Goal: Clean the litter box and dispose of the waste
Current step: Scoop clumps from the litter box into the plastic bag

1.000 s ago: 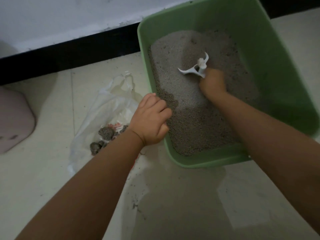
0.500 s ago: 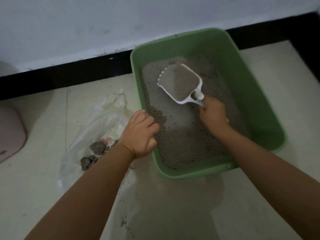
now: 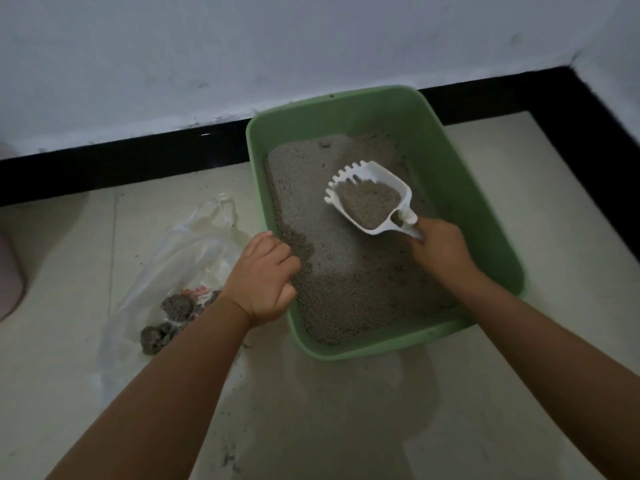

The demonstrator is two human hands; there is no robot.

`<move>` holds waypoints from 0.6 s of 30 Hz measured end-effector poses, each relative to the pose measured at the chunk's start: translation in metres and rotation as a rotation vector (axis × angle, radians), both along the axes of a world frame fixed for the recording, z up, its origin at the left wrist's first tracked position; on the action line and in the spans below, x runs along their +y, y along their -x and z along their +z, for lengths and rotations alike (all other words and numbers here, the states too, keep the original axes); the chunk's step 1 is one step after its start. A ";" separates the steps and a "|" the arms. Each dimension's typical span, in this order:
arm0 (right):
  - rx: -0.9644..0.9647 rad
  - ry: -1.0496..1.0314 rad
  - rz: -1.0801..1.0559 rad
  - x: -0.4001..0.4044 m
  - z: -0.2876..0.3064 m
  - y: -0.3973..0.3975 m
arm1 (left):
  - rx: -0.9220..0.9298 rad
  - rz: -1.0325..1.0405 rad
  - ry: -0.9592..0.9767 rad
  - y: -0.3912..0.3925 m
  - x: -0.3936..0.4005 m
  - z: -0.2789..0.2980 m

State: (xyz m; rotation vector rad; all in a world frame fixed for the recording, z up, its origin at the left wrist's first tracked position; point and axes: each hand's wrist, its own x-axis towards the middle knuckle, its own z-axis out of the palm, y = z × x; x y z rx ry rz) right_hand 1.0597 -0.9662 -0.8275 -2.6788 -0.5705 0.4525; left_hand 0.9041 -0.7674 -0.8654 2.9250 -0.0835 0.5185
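Note:
A green litter box (image 3: 485,216) holding grey litter (image 3: 346,271) sits on the floor against the wall. My right hand (image 3: 441,252) grips the handle of a white slotted scoop (image 3: 372,202), which is raised over the litter and loaded with grey grains. My left hand (image 3: 265,277) grips the box's left rim with curled fingers. To the left of the box lies a clear plastic bag (image 3: 180,271) with dark waste clumps (image 3: 173,318) inside it.
A white wall with a black baseboard (image 3: 121,164) runs behind the box. A pink object (image 3: 8,271) shows at the left edge. Scattered litter grains and a damp patch (image 3: 363,403) mark the pale floor tiles in front of the box.
The scoop came up out of the litter, turned level and now carries a load of grains. My left hand stayed on the box's rim. The camera tilted up and back.

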 end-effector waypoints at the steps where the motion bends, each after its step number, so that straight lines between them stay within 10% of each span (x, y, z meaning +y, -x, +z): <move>1: 0.014 0.057 0.000 0.002 0.001 -0.004 | -0.005 -0.001 0.001 0.000 0.000 0.000; 18: 0.110 0.329 -0.194 0.018 0.005 -0.052 | -0.068 -0.045 0.020 -0.001 0.002 -0.004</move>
